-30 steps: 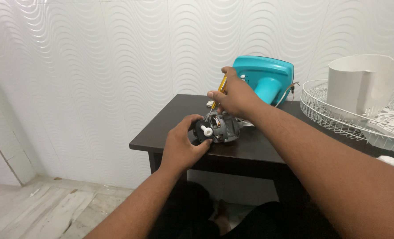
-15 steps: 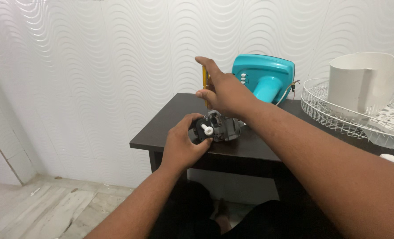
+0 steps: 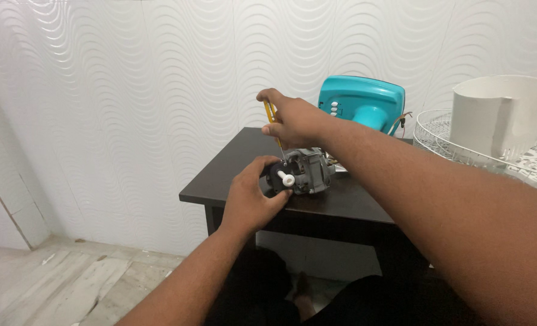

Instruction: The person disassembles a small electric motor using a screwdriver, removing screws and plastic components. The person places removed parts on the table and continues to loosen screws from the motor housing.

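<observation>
A small grey electric motor (image 3: 307, 172) with a white shaft stub sits near the front of a dark brown table (image 3: 232, 175). My left hand (image 3: 250, 196) grips the motor's front end from the left. My right hand (image 3: 292, 124) holds a yellow-handled screwdriver (image 3: 272, 121) almost upright, its tip resting on the top of the motor. A teal fan base (image 3: 362, 105) with white buttons stands behind the motor.
A white wire fan guard (image 3: 461, 148) lies at the right with a white plastic housing (image 3: 498, 115) on it. A white wavy-patterned wall stands behind the table. Pale tiled floor lies at the lower left.
My right hand has lifted and swung the screwdriver from a slant to nearly upright over the motor. My left hand has stayed on the motor.
</observation>
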